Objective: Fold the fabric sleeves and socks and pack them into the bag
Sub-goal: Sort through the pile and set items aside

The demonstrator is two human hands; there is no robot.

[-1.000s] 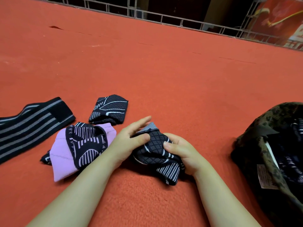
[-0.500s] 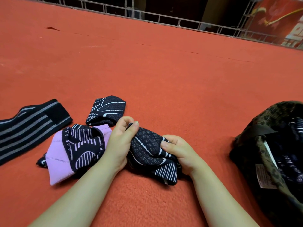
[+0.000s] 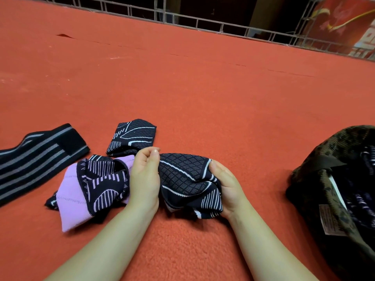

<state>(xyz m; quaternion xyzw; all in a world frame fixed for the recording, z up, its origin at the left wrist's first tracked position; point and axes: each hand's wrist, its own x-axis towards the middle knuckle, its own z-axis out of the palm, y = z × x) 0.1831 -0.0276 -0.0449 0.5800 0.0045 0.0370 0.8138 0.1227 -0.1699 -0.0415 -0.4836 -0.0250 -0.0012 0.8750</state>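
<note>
Your left hand (image 3: 144,179) and right hand (image 3: 227,187) both grip the dark patterned sleeve (image 3: 186,179), well left of the camouflage bag (image 3: 316,179).

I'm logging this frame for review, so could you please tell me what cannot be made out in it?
All in the head view:
- Bag: cut off by the right and bottom edges; its contents are dark and unclear.
- Bag label: print too small to read.
- Striped band: its far end is cut off by the left edge.
- Dark sleeve: both ends hidden by the left hand and right hand.
</note>
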